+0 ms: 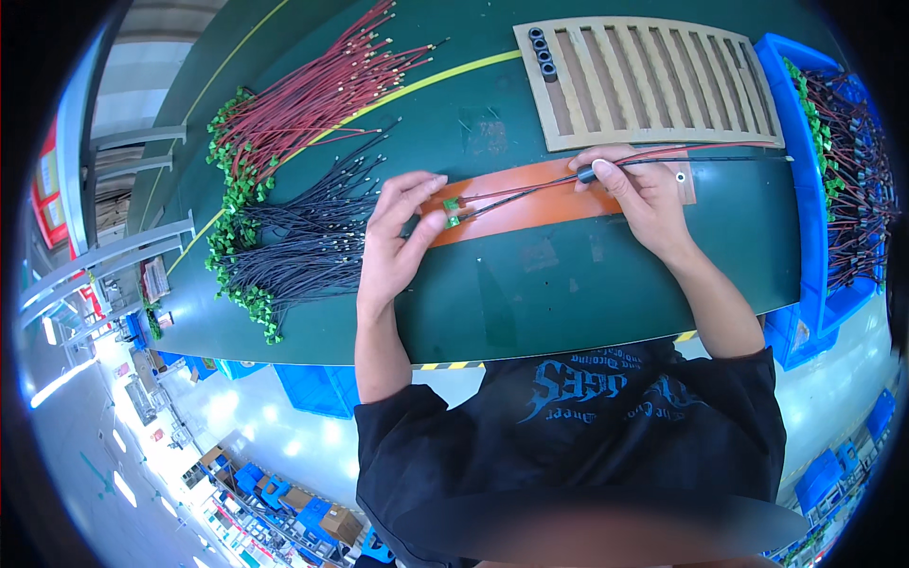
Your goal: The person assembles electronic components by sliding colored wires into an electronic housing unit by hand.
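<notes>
A red wire (511, 191) and a black wire (502, 203) run side by side above an orange strip (530, 216). Small green connectors (452, 212) are at their left ends, and my left hand (398, 227) has its thumb and fingertips closed at them. Both wires pass through a short black ring-shaped core (586, 174). My right hand (644, 194) pinches this core between thumb and fingers, and the free wire ends stretch past it to the right. Some fingers of the right hand are hidden behind the wires and thumb.
Bundles of red wires (322, 99) and black wires (312, 237) with green connectors lie at the left. A slotted tan tray (653, 85) at the back holds several black cores (542, 55). On the right, a blue bin (810, 208) contains many wired pieces.
</notes>
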Available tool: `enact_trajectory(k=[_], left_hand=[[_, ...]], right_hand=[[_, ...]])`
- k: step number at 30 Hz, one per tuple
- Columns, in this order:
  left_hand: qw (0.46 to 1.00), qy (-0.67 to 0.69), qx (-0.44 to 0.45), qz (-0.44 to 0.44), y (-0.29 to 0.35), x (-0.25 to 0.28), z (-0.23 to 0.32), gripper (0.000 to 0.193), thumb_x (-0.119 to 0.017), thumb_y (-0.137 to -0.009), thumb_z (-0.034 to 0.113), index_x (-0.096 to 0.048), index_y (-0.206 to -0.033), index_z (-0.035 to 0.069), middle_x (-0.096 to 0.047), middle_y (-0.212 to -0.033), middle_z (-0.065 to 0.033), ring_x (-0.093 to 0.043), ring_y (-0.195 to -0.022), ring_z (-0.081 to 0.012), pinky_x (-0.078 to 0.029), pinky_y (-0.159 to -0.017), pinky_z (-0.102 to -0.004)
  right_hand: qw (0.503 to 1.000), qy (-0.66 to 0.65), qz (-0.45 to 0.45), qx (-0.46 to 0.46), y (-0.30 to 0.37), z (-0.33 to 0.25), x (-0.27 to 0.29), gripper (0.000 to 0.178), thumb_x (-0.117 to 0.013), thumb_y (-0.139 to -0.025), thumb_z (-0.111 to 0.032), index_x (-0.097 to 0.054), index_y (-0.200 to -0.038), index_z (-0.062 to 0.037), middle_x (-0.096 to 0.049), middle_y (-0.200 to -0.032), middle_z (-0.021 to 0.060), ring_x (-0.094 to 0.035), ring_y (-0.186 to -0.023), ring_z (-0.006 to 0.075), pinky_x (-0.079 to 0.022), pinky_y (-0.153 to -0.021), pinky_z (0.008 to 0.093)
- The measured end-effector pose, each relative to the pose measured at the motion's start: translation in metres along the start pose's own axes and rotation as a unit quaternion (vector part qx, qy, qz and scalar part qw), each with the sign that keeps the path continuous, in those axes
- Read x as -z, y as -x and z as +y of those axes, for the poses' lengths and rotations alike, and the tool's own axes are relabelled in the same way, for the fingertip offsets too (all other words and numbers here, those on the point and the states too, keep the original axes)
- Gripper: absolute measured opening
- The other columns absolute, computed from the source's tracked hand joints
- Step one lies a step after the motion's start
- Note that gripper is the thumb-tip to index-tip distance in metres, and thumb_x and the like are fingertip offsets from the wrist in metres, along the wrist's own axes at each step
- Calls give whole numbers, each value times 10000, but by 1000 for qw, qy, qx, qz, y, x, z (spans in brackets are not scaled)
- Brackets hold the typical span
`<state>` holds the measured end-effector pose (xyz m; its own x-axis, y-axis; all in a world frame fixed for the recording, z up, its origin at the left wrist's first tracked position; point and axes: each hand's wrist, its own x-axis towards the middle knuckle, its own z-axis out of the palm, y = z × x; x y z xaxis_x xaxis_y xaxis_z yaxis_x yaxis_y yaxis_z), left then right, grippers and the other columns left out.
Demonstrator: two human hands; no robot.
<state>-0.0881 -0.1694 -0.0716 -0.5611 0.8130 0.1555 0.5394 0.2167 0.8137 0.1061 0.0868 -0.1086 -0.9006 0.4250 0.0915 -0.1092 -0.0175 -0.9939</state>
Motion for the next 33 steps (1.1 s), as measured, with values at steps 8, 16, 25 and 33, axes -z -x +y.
enact_trajectory(k=[8, 16, 25, 33], left_hand=[[993, -73, -74, 51, 16, -10, 26, 207, -838, -723, 16, -770, -918, 12, -739, -980, -80, -677, -948, -243, -554, -824, -353], [975, -185, -95, 75, 14, -16, 40, 182, -835, -720, 48, -784, -893, 21, -765, -1049, -81, -684, -964, -265, -562, -842, -362], [976, -201, -63, 58, 4, -14, 77, 136, -796, -776, 15, -779, -911, 6, -762, -1040, -119, -688, -945, -269, -568, -827, -369], [760, -430, -478, -94, -89, -76, 227, 375, -667, -705, 167, -749, -1061, 84, -649, -1301, -33, -604, -916, -154, -489, -821, -286]], right_hand=[[999, -39, -12, -4, 11, -27, 5, 212, -557, -1060, -102, -689, -1140, 43, -726, -1078, 81, -667, -904, 141, -549, -852, 287], [987, -79, -135, -29, 2, -43, 23, 258, -500, -1089, -154, -656, -1172, 34, -712, -1077, 104, -650, -963, 162, -535, -861, 304], [968, -183, -169, -34, 6, -43, 51, 354, -372, -1134, -342, -565, -1051, -57, -663, -957, 80, -581, -819, 118, -498, -795, 273], [995, 28, -53, 74, 37, -50, 35, 314, -416, -1120, -229, -602, -1015, 2, -658, -873, 49, -605, -777, 121, -520, -720, 288]])
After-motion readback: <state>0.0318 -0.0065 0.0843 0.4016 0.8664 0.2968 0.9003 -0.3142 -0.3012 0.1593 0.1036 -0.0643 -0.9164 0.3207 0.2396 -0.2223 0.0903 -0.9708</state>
